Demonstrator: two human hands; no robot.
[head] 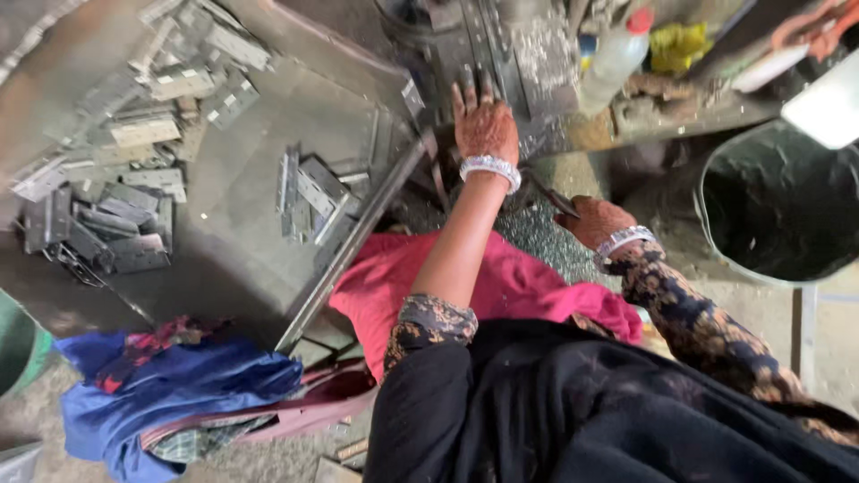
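Note:
My left hand (484,125) reaches forward with its fingers on the dark metal body of a machine (501,49); a silver bangle sits on the wrist. Whether it grips anything there is hidden. My right hand (598,220) is lower and to the right, closed around a thin dark metal rod or handle (553,199) that slants up to the left. A small pile of grey metal hinge plates (315,192) lies on the steel table just left of my left arm. A pink cloth (501,286) covers my lap.
A steel table (242,233) on the left carries a big heap of hinge plates (125,143). A dark round bucket (778,206) stands at right. A plastic bottle with a red cap (617,54) stands behind the machine. Blue cloth and a bag (179,385) lie at lower left.

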